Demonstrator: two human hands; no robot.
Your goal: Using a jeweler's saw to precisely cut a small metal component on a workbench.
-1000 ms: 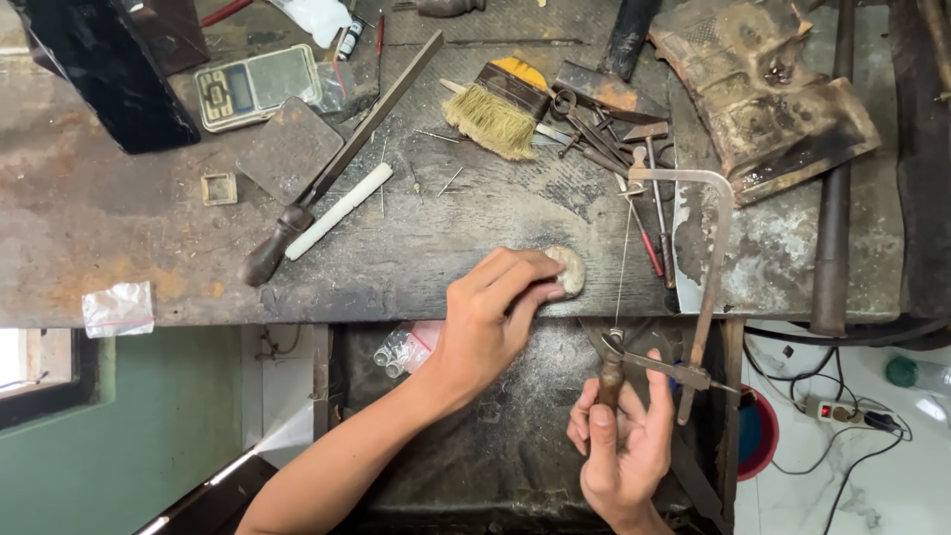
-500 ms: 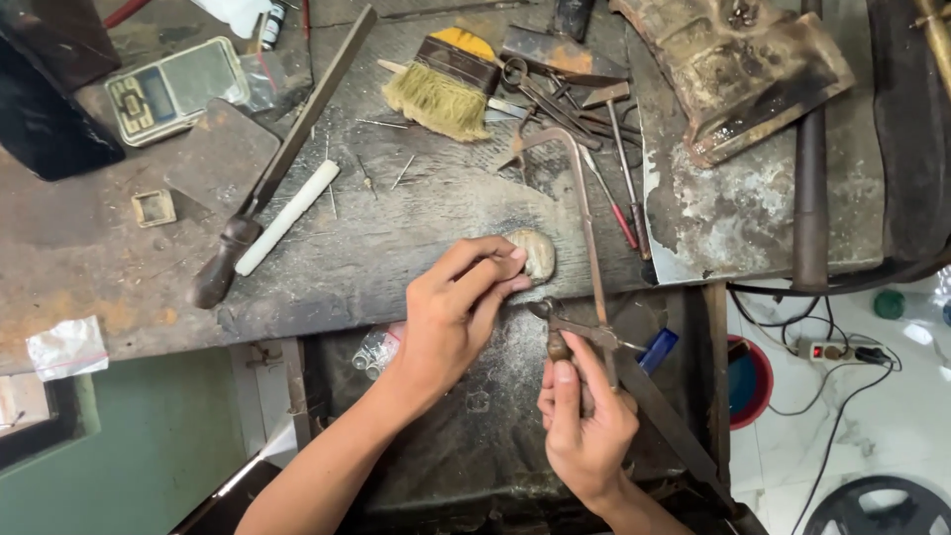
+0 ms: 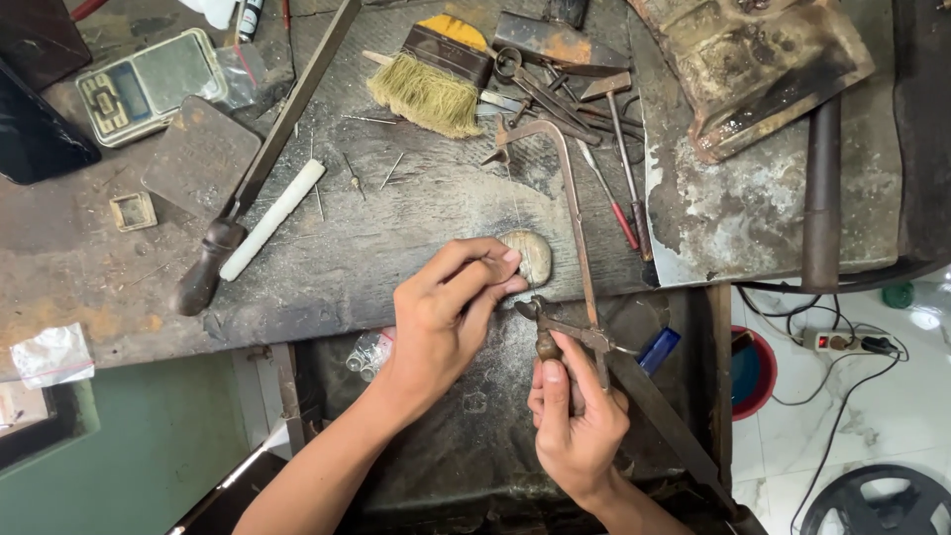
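Right hand [image 3: 578, 421] is wrapped round the wooden handle of a jeweller's saw [image 3: 575, 238], thumb up along the grip, fingers curled. The saw's metal frame runs from the hand toward the far side of the bench and hooks over at the top; the thin blade runs alongside it.

Left hand [image 3: 451, 297] is w/ fingertips pinched together at the near edge of the workbench [image 3: 416, 198], pressing onto or right beside a small pale worn bench peg [image 3: 530, 256]. Whatever it pinches is too small to make out, so can't tell if anything is actually held. Blade passes just right of those fingertips.

Containers etc.:
- Red bucket [image 3: 758, 372] on the floor, right of the bench, blue inside; contents not visible.
- Dark sagging catch tray [image 3: 466, 436] under the bench, below both hands; holds a crumpled clear plastic bag [image 3: 367, 349] at its left and a blue lighter-like item [image 3: 659, 349] at its right.
- Small square open frame or tray [image 3: 133, 210] far left on the bench; looks empty, not sure.

Other bench stuff: digital pocket scale [image 3: 149, 84] far left, big file w/ dark handle [image 3: 267, 159], white stick [image 3: 272, 220] beside it, straw-bristle brush [image 3: 431, 79], heap of pliers, hammer & small tools [image 3: 584, 109] right of the brush, battered metal block [image 3: 763, 69] far right.
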